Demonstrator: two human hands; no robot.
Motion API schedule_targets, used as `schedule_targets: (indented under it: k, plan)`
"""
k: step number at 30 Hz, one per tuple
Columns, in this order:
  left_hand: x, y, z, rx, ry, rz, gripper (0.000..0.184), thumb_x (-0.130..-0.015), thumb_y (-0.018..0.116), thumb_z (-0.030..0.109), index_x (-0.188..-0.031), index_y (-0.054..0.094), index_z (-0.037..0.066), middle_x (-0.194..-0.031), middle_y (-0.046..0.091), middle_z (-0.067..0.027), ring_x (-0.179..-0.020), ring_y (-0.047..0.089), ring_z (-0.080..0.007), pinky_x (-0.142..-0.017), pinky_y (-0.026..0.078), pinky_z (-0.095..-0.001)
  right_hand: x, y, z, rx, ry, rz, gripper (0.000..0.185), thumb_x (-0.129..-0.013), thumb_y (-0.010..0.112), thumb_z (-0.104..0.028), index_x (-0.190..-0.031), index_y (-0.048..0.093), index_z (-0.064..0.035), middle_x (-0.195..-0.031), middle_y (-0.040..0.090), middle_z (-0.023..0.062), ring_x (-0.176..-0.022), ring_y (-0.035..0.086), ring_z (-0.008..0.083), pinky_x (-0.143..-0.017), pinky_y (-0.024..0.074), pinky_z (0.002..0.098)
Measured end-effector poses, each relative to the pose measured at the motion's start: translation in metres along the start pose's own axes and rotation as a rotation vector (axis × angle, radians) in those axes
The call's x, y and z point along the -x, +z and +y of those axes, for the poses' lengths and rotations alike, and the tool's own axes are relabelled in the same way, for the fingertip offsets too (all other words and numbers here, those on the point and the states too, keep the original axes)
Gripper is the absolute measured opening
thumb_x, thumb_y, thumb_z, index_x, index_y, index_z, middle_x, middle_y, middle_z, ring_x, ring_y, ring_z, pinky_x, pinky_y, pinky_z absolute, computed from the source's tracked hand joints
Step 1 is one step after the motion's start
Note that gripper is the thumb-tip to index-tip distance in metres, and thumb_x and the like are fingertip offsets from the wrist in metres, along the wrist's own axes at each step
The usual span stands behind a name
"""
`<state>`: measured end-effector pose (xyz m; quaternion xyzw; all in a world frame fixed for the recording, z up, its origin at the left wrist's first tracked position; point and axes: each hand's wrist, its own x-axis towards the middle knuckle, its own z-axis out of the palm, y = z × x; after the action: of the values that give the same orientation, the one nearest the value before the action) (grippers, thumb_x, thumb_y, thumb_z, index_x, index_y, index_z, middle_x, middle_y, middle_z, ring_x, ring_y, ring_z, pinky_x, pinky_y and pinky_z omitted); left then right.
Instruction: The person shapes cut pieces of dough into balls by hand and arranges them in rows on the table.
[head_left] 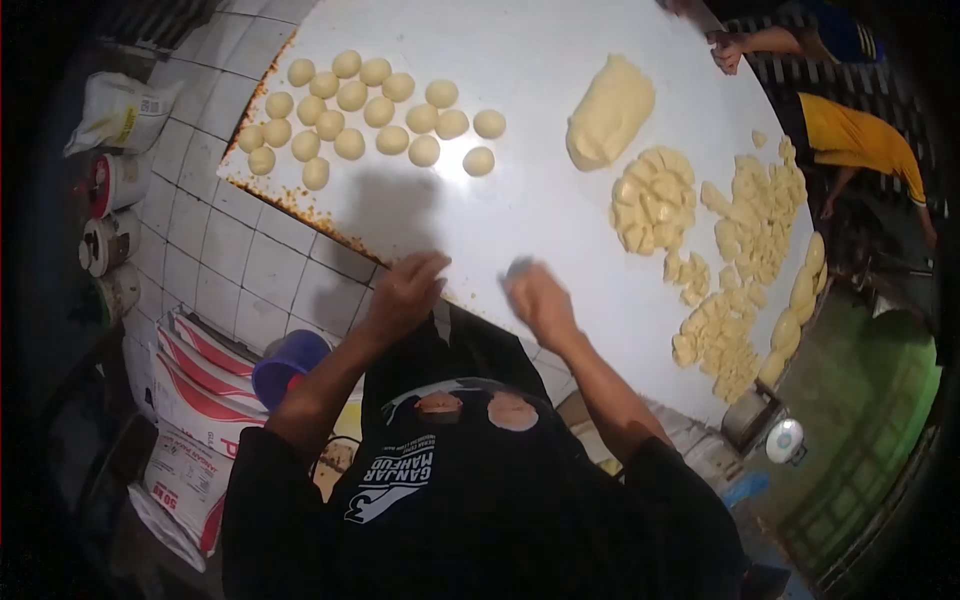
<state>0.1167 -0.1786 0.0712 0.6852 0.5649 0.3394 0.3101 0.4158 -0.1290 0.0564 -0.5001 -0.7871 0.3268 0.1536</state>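
My left hand (405, 295) is at the near edge of the white table (480, 225), its fingers loosely bent and a little apart, with nothing visible in them. Across a short gap, my right hand (543, 305) is closed over the tabletop, smeared by motion. A small greyish thing (519, 267) shows at its fingers, too blurred to name. Several round dough balls (350, 95) lie in loose rows at the far left of the table. A large smooth lump of dough (612, 112) rests right of the middle, beside a scored round of dough (653, 200).
Many cut dough pieces (745, 240) cover the table's right side, with long dough rolls (790, 325) along that edge. Another person's hand (728, 52) is at the far right corner. Sacks (190, 450), a blue bucket (290, 365) and white tubs (115, 240) stand at left.
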Motion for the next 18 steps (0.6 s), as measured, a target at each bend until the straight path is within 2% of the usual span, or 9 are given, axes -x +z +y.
schedule_targets:
  k: [1, 3, 5, 7, 9, 11, 13, 14, 18]
  plan:
    - [0.002, 0.003, -0.002, -0.021, 0.004, 0.017, 0.035, -0.093, 0.075, 0.002, -0.127, 0.069, 0.003, -0.123, 0.071, -0.0191, -0.111, 0.071, -0.0402, -0.091, 0.060, -0.0468, 0.005, 0.008, 0.009, 0.158, -0.242, -0.098, 0.029, -0.092, 0.084, -0.028, -0.105, 0.067, -0.0083, -0.105, 0.068, 0.0164, -0.100, 0.067, 0.0379, -0.088, 0.0533, 0.0500]
    - [0.010, 0.013, 0.001, 0.005, -0.006, -0.051, 0.035, -0.092, 0.076, 0.003, -0.126, 0.069, 0.003, -0.122, 0.072, -0.0184, -0.110, 0.071, -0.0391, -0.092, 0.061, -0.0462, -0.029, 0.010, 0.034, 0.278, -0.333, 0.029, 0.030, -0.088, 0.085, -0.028, -0.102, 0.066, -0.0102, -0.109, 0.064, 0.0137, -0.105, 0.063, 0.0382, -0.092, 0.0488, 0.0508]
    - [0.010, 0.024, 0.011, -0.048, 0.020, -0.045, 0.034, -0.091, 0.075, 0.005, -0.124, 0.068, 0.003, -0.116, 0.071, -0.0162, -0.107, 0.072, -0.0368, -0.090, 0.061, -0.0455, -0.084, 0.022, 0.005, 0.257, -0.114, 0.259, 0.031, -0.089, 0.082, -0.026, -0.104, 0.063, -0.0069, -0.109, 0.060, 0.0171, -0.103, 0.057, 0.0388, -0.093, 0.0435, 0.0515]
    - [0.017, 0.041, 0.015, -0.032, 0.076, -0.061, 0.033, -0.091, 0.075, 0.005, -0.123, 0.068, 0.003, -0.118, 0.072, -0.0162, -0.104, 0.073, -0.0368, -0.088, 0.061, -0.0449, -0.058, 0.058, -0.004, 0.256, 0.008, 0.239, 0.031, -0.089, 0.081, -0.026, -0.104, 0.062, -0.0063, -0.108, 0.060, 0.0187, -0.101, 0.057, 0.0386, -0.093, 0.0437, 0.0510]
    - [0.023, 0.039, 0.032, -0.030, 0.067, -0.023, 0.029, -0.092, 0.074, 0.004, -0.121, 0.068, 0.003, -0.118, 0.072, -0.0166, -0.102, 0.074, -0.0371, -0.085, 0.062, -0.0439, -0.012, 0.047, 0.011, 0.081, -0.295, 0.133, 0.031, -0.086, 0.085, -0.025, -0.096, 0.062, -0.0058, -0.103, 0.060, 0.0197, -0.097, 0.057, 0.0411, -0.087, 0.0454, 0.0531]
    - [0.031, 0.027, 0.046, -0.066, -0.015, -0.011, 0.029, -0.093, 0.075, 0.005, -0.121, 0.068, 0.004, -0.116, 0.073, -0.0169, -0.101, 0.075, -0.0365, -0.085, 0.062, -0.0435, -0.017, 0.013, 0.050, 0.133, -0.042, -0.390, 0.031, -0.087, 0.085, -0.030, -0.095, 0.064, -0.0091, -0.103, 0.063, 0.0132, -0.099, 0.059, 0.0366, -0.089, 0.0461, 0.0501]
    - [0.035, 0.031, 0.050, -0.090, -0.017, -0.022, 0.028, -0.094, 0.075, 0.006, -0.121, 0.068, 0.004, -0.115, 0.073, -0.0168, -0.100, 0.075, -0.0365, -0.084, 0.062, -0.0434, -0.039, 0.006, 0.050, 0.277, -0.251, 0.134, 0.029, -0.088, 0.084, -0.030, -0.096, 0.065, -0.0090, -0.105, 0.064, 0.0127, -0.100, 0.059, 0.0359, -0.089, 0.0459, 0.0496]
    - [0.035, 0.038, 0.053, -0.108, -0.011, -0.015, 0.027, -0.094, 0.075, 0.006, -0.121, 0.069, 0.005, -0.114, 0.073, -0.0167, -0.100, 0.075, -0.0365, -0.084, 0.063, -0.0434, -0.063, 0.004, 0.030, 0.229, -0.159, 0.236, 0.030, -0.089, 0.084, -0.030, -0.099, 0.066, -0.0088, -0.107, 0.064, 0.0127, -0.102, 0.059, 0.0356, -0.089, 0.0454, 0.0503]
    - [0.037, 0.045, 0.063, -0.063, 0.003, -0.022, 0.027, -0.094, 0.074, 0.006, -0.120, 0.068, 0.005, -0.112, 0.073, -0.0165, -0.099, 0.075, -0.0369, -0.082, 0.062, -0.0437, -0.009, 0.036, 0.022, 0.171, -0.239, 0.162, 0.027, -0.091, 0.082, -0.029, -0.099, 0.067, -0.0080, -0.105, 0.064, 0.0135, -0.102, 0.059, 0.0364, -0.088, 0.0460, 0.0509]
